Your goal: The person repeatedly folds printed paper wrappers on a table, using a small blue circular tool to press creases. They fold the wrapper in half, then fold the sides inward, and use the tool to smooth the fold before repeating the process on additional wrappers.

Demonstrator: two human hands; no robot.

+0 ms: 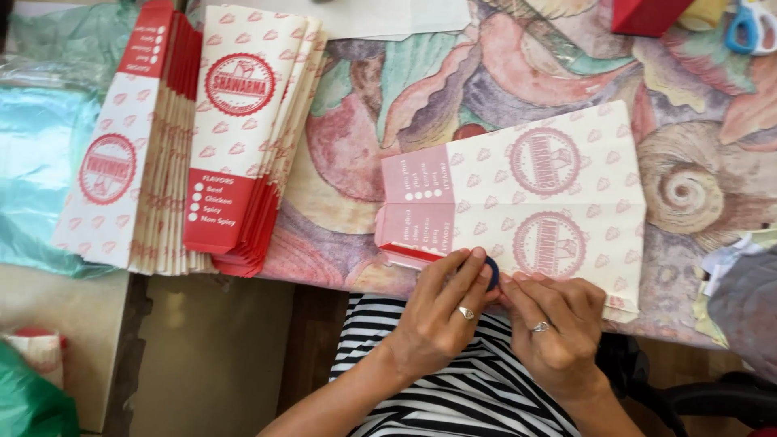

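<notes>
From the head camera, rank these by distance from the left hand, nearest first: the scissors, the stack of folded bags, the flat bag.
1. Flat bag: touching the left hand, just above it.
2. Stack of folded bags: far left.
3. Scissors: top right corner.

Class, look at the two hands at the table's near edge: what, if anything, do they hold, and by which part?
Both hands, left hand and right hand, pinch a small dark blue round object at its lower edge, against the flat paper sleeve.

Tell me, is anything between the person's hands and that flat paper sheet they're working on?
Nothing visible does. Both the left hand and right hand already rest at the near edge of the flat paper sheet, pinching a small dark blue object.
</notes>
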